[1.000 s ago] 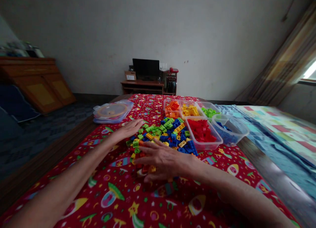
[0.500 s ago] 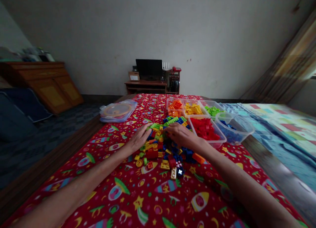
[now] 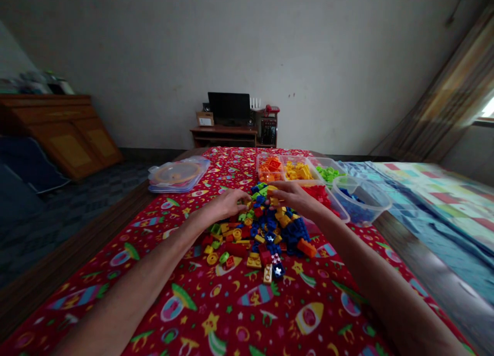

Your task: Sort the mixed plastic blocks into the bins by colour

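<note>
A heap of mixed plastic building bricks (image 3: 266, 219), in blue, yellow, red, green and orange, lies on a red patterned tablecloth (image 3: 231, 320). At the heap's upper left is my left hand (image 3: 230, 201), its fingers curled down among the bricks; what they hold, if anything, is hidden. My right hand (image 3: 292, 195) reaches over the far right side of the heap. Its fingers are closed on a yellow brick (image 3: 273, 195). Loose pieces lie at the near edge, among them a cream brick (image 3: 267, 273) and an orange brick (image 3: 306, 248).
Clear tubs stand behind and right of the heap, with orange bricks (image 3: 270, 166), yellow bricks (image 3: 297, 171), green bricks (image 3: 327, 174), red bricks (image 3: 322, 197) and blue bricks (image 3: 351, 195). Stacked clear lids (image 3: 177, 175) lie at the left. A bed (image 3: 432, 207) adjoins the table's right side.
My left hand has shifted slightly right and its fingers have curled in. The right hand has moved a little right and away, and a yellow brick now shows at its fingertips.
</note>
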The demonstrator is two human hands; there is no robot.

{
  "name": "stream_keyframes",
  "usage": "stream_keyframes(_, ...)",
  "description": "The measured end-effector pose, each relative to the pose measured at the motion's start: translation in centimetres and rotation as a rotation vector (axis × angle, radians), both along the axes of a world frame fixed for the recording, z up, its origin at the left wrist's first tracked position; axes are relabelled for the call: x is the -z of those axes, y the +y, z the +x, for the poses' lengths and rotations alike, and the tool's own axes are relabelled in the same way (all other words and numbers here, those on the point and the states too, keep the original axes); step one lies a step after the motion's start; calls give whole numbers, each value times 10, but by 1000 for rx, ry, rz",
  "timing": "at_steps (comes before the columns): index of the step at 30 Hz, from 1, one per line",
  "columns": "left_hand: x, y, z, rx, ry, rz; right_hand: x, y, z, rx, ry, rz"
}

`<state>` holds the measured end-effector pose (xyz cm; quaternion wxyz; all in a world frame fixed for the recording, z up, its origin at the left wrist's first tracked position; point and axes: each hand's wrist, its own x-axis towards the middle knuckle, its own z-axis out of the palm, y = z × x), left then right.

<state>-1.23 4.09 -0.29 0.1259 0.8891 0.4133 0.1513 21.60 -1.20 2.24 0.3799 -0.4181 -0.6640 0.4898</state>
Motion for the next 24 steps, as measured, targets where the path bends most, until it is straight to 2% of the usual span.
stream_keyframes(2, 1, -1, 1, -11, -31, -1, -4, -4, -1, -31, 36, -51)
stream_keyframes(5, -3, -3, 2, -32, -100, 25, -8, -8, -2, 4, -42, -32)
stream_keyframes(10, -16, -13, 6, -44, -183, 81, -18, -6, 12, 115, -324, 190)
stream_keyframes(13, -18, -17, 10, -28, -224, 75, -20, -6, 25, 156, -534, 301)
stream_keyframes(16, -13, -17, 13, 1, -226, 28, -15, -13, 27, 50, -743, 365)
stream_keyframes(20, -7, -14, 13, 6, -223, -10, -6, -28, 10, -94, -956, 429)
stream_keyframes(24, -10, -16, 9, 11, -270, -66, -7, -29, 2, -71, -928, 478)
